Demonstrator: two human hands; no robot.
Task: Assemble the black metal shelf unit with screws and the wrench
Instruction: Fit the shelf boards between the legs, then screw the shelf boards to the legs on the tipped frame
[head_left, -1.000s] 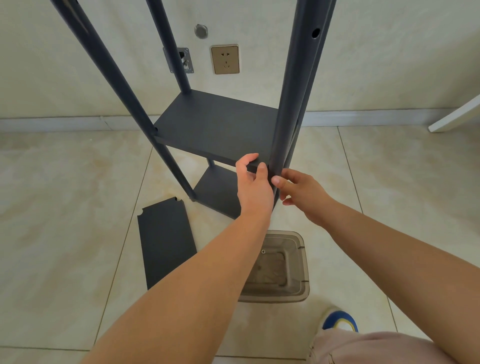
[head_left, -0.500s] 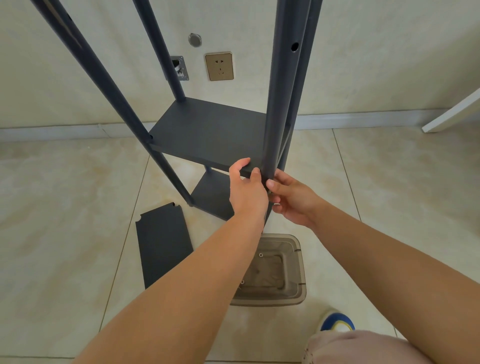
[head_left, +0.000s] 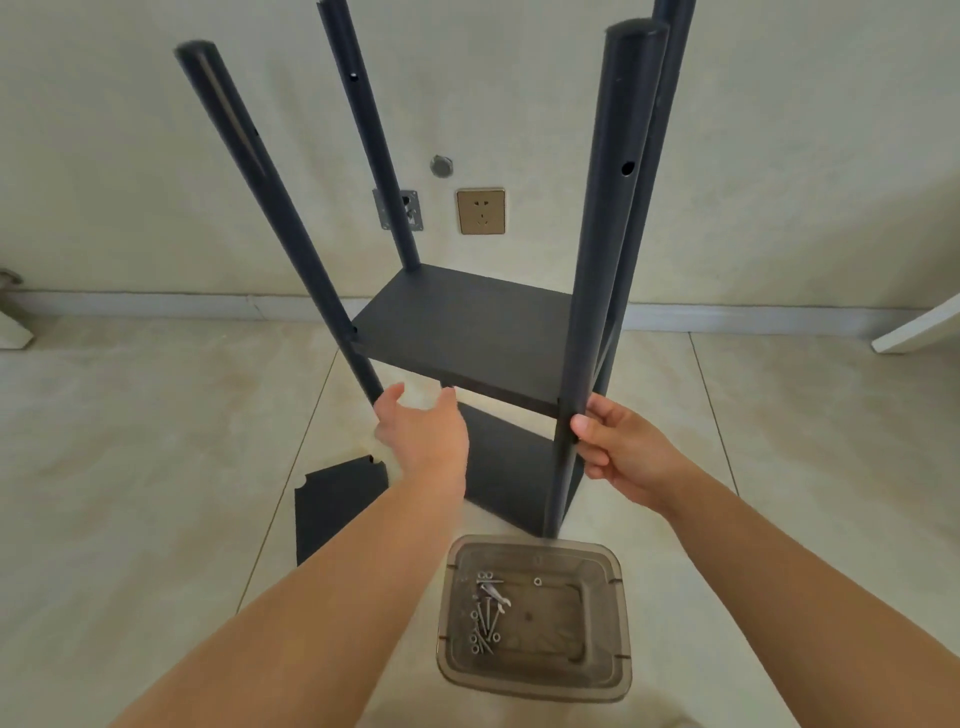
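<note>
Black metal shelf unit (head_left: 467, 332) is seen standing upright on the tiled floor (head_left: 130, 441) near the wall, four posts up, two shelf boards fitted low down. The near right post (head_left: 597, 270) is grasped by the right hand (head_left: 621, 449), thumb in front, fingers wrapped behind, just below the upper board's corner. The left hand (head_left: 423, 428) is held released, fingers spread and blurred, next to the near left post (head_left: 291, 234); contact cannot be told. A loose shelf board (head_left: 332, 506) is laid flat on the floor left of the unit, partly hidden by the left forearm. A clear plastic tray (head_left: 602, 670) is placed on the floor in front, with screws (head_left: 485, 621), washers and a small wrench (head_left: 496, 595) inside at its left. A wall socket (head_left: 480, 211) is seen behind.
</note>
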